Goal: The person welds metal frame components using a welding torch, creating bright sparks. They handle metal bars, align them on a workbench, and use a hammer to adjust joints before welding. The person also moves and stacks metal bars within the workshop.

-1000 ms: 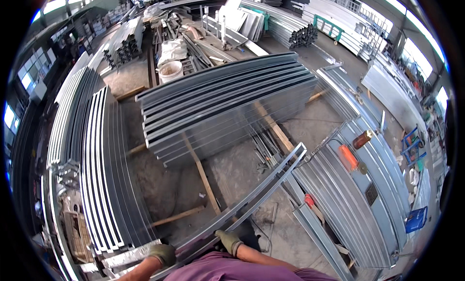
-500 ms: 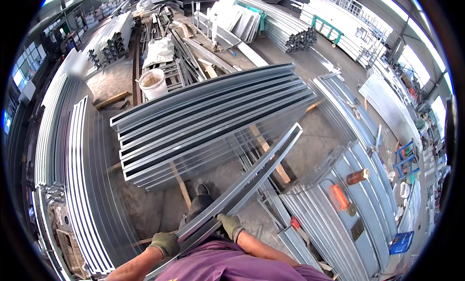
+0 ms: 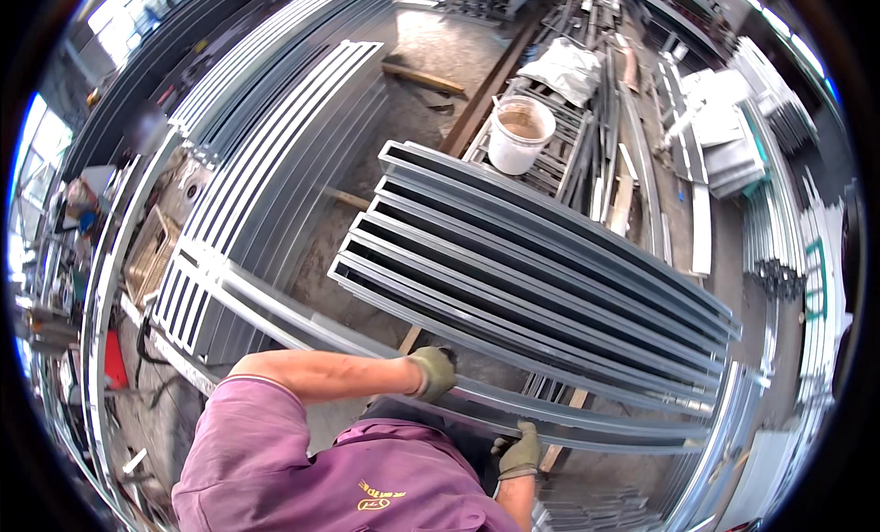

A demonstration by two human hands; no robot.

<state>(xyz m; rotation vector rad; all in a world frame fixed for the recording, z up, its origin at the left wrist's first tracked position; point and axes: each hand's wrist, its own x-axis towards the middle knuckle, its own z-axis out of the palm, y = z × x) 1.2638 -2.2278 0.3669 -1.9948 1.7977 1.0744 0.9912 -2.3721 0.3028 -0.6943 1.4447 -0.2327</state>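
Note:
A long grey steel channel (image 3: 596,428) lies across in front of me at waist height, its open side showing. My left hand (image 3: 433,372), in an olive-green work glove, is closed over its upper edge near the middle. Farther right, my right hand (image 3: 521,451), gloved alike, grips the near edge with bent fingers; part of that grip is hidden. Just beyond the channel is a stack of similar steel channels (image 3: 541,266) laid side by side. The held channel's left end passes over the near end of another stack (image 3: 275,175) on the left.
Wooden bearers (image 3: 561,431) show beneath the middle stack. A white bucket (image 3: 519,152) stands behind it, near a white sack (image 3: 564,71) and scrap metal lengths. More steel sections (image 3: 710,468) lie at right. A long timber (image 3: 423,78) lies on the floor.
My view has turned left. The held channel has swung from a diagonal to lie nearly alongside the middle stack, its left end now over the left stack. Both hands still grip it.

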